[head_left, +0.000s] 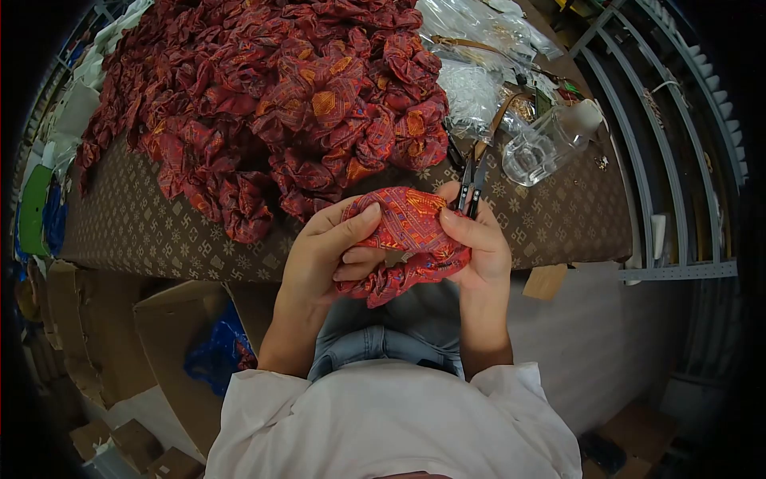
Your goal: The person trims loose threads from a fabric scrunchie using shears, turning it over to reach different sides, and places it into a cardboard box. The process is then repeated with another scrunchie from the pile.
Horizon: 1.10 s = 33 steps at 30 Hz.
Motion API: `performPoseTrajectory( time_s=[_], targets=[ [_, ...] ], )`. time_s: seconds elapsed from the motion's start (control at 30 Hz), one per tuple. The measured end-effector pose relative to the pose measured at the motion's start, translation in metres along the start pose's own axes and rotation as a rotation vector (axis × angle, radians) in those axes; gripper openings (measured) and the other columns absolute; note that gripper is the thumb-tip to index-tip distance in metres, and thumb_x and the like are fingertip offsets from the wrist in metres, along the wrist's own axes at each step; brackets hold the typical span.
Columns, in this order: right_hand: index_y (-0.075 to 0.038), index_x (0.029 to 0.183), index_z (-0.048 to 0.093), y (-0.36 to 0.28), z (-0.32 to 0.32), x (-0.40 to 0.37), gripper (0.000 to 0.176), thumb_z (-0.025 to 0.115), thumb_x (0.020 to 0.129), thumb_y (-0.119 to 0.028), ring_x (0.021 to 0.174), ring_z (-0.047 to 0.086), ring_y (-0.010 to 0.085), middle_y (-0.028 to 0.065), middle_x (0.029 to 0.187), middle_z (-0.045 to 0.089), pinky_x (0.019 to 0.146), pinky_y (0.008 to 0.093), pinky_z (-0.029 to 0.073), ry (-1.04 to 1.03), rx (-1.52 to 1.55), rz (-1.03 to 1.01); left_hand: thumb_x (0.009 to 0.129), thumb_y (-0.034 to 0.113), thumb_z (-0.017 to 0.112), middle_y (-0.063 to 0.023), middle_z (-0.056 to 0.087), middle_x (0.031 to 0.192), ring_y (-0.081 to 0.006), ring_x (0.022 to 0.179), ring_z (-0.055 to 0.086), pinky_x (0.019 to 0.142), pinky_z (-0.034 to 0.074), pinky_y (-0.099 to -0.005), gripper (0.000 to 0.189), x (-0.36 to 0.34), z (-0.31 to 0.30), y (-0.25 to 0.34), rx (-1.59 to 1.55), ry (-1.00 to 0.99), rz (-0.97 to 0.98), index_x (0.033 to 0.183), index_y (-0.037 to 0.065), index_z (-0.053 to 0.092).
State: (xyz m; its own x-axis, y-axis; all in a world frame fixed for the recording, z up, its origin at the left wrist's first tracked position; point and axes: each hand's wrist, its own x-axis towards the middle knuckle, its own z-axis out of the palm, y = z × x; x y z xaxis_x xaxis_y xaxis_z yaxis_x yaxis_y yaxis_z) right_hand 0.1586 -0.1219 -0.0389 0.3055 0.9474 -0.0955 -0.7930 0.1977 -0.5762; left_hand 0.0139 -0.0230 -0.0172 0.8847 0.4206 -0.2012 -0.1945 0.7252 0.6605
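A red patterned headband [407,219], a closed fabric loop with a wide flat upper part and a gathered lower part, is stretched between my two hands above my lap. My left hand [323,239] pinches its left side, thumb on top and some fingers passing through the loop. On the opposite side my right hand [483,247] grips the fabric between thumb and fingers. Black-handled thread snips [471,191] are also tucked in my right hand, blades apart and pointing away from me. The fingertips behind the cloth are hidden.
A large heap of similar red pieces [263,96] covers much of the brown patterned tabletop [550,211]. Clear plastic bags [471,92] and a transparent container [535,156] lie at the right. Metal shelving [678,160] stands right; a cardboard box [179,335] is low left.
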Motion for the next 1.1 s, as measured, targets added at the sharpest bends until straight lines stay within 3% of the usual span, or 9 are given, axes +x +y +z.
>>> performPoseTrajectory(
  time_s=[0.37, 0.43, 0.5, 0.57, 0.7, 0.83, 1.0, 1.07, 1.1],
  targets=[
    [0.001, 0.089, 0.055, 0.005, 0.001, -0.009, 0.023, 0.065, 0.069, 0.001, 0.075, 0.056, 0.0121, 0.0075, 0.083, 0.058, 0.068, 0.0247, 0.046, 0.028, -0.281, -0.127, 0.083, 0.011, 0.054, 0.003, 0.047, 0.059, -0.0008, 0.045, 0.036, 0.036, 0.025, -0.0181, 0.013, -0.004, -0.007, -0.01, 0.299, -0.021, 0.148, 0.09, 0.0, 0.055],
    [0.0, 0.089, 0.057, 0.004, 0.003, -0.012, 0.028, 0.07, 0.064, -0.002, 0.074, 0.054, 0.0095, 0.0052, 0.082, 0.058, 0.066, 0.0215, 0.044, 0.02, -0.518, -0.187, 0.081, 0.009, 0.056, 0.0029, 0.047, 0.057, -0.0007, 0.043, 0.036, 0.036, 0.023, -0.0186, 0.01, -0.002, 0.0, -0.019, 0.659, 0.045, 0.415, 0.085, 0.0, 0.058],
    [0.0, 0.09, 0.058, 0.004, 0.003, -0.014, 0.03, 0.071, 0.064, -0.003, 0.074, 0.054, 0.0094, 0.0044, 0.081, 0.059, 0.067, 0.0209, 0.043, 0.021, -0.543, -0.195, 0.081, 0.009, 0.057, 0.0023, 0.047, 0.054, -0.0016, 0.041, 0.034, 0.036, 0.023, -0.0191, 0.011, -0.004, -0.011, -0.016, 0.629, -0.021, 0.44, 0.086, -0.001, 0.058],
    [0.0, 0.09, 0.058, 0.004, 0.005, -0.015, 0.031, 0.072, 0.063, -0.004, 0.074, 0.054, 0.0092, 0.0036, 0.08, 0.059, 0.067, 0.0203, 0.043, 0.021, -0.569, -0.205, 0.081, 0.009, 0.056, 0.0027, 0.044, 0.051, -0.0024, 0.039, 0.032, 0.036, 0.022, -0.0191, 0.011, -0.006, -0.015, -0.012, 0.313, -0.011, 0.206, 0.086, -0.001, 0.057],
    [0.0, 0.091, 0.058, 0.007, 0.002, -0.013, 0.031, 0.071, 0.063, -0.004, 0.064, 0.046, 0.0049, 0.0002, 0.074, 0.055, 0.06, 0.0177, 0.036, 0.031, -0.531, -0.27, 0.082, 0.01, 0.055, 0.0027, 0.041, 0.05, -0.0028, 0.038, 0.031, 0.035, 0.022, -0.0195, 0.01, -0.005, -0.02, -0.017, 0.205, 0.0, 0.221, 0.084, 0.0, 0.056],
    [-0.001, 0.089, 0.059, 0.011, -0.001, -0.012, 0.025, 0.069, 0.065, -0.003, 0.058, 0.035, 0.0028, -0.0011, 0.074, 0.05, 0.054, 0.017, 0.028, 0.023, -0.556, -0.401, 0.082, 0.011, 0.055, 0.0032, 0.037, 0.048, -0.0036, 0.038, 0.031, 0.035, 0.021, -0.0196, 0.01, -0.007, -0.022, -0.016, 0.154, 0.073, 0.32, 0.081, 0.001, 0.054],
    [0.0, 0.084, 0.059, 0.022, -0.007, -0.011, 0.019, 0.067, 0.068, -0.003, 0.061, 0.041, 0.0052, 0.004, 0.082, 0.052, 0.056, 0.0181, 0.033, 0.034, -0.579, -0.43, 0.08, 0.01, 0.057, 0.0003, 0.041, 0.054, -0.0057, 0.04, 0.035, 0.036, 0.025, -0.0193, 0.012, -0.007, -0.028, -0.019, 0.179, 0.035, 0.398, 0.082, -0.002, 0.056],
    [0.0, 0.082, 0.06, 0.023, -0.008, -0.011, 0.017, 0.067, 0.068, -0.003, 0.061, 0.043, 0.0064, 0.006, 0.085, 0.052, 0.056, 0.0188, 0.034, 0.051, -0.459, -0.439, 0.077, 0.009, 0.059, -0.0041, 0.046, 0.063, -0.0082, 0.044, 0.041, 0.04, 0.03, -0.02, 0.017, -0.001, -0.034, -0.024, 0.406, -0.032, 0.677, 0.086, -0.005, 0.059],
    [0.001, 0.081, 0.06, 0.022, -0.006, -0.01, 0.016, 0.068, 0.068, -0.003, 0.062, 0.044, 0.0075, 0.0073, 0.085, 0.053, 0.056, 0.0194, 0.035, 0.012, -0.406, -0.459, 0.077, 0.009, 0.059, -0.0041, 0.046, 0.063, -0.0082, 0.044, 0.041, 0.04, 0.03, -0.02, 0.017, -0.001, -0.034, -0.024, 0.406, -0.033, 0.677, 0.086, -0.005, 0.059]
  ],
)
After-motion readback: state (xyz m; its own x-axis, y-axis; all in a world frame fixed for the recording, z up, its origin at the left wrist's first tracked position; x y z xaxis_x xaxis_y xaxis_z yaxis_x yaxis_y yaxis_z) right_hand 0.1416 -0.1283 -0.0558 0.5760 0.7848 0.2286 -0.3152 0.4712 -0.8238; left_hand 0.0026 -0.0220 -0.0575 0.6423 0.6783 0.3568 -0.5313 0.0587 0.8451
